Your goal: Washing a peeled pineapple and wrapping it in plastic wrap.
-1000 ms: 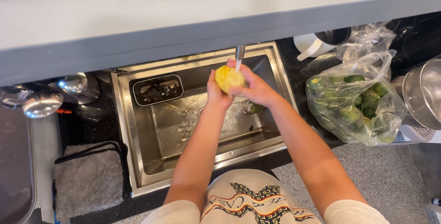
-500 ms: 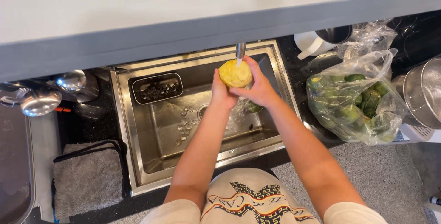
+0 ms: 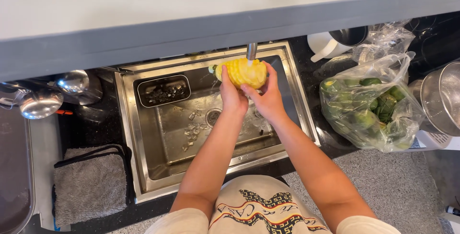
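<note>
A yellow ridged squash-like vegetable (image 3: 241, 72) is held over the steel sink (image 3: 143, 138), right under the faucet spout (image 3: 251, 51), with water running onto it. My left hand (image 3: 232, 97) grips it from below and to the left. My right hand (image 3: 266, 95) holds its right side, fingers curled over its end. A little green shows at its left tip.
A clear plastic bag of green vegetables (image 3: 371, 107) lies on the dark counter right of the sink. A metal colander (image 3: 443, 97) and a white jug (image 3: 328, 45) stand at right. A grey cloth (image 3: 88, 183) and steel ladles (image 3: 40, 103) lie at left. A small strainer basket (image 3: 163, 90) sits in the sink.
Both hands have raised the yellow vegetable a little toward the spout and turned it so it lies sideways under the running water.
</note>
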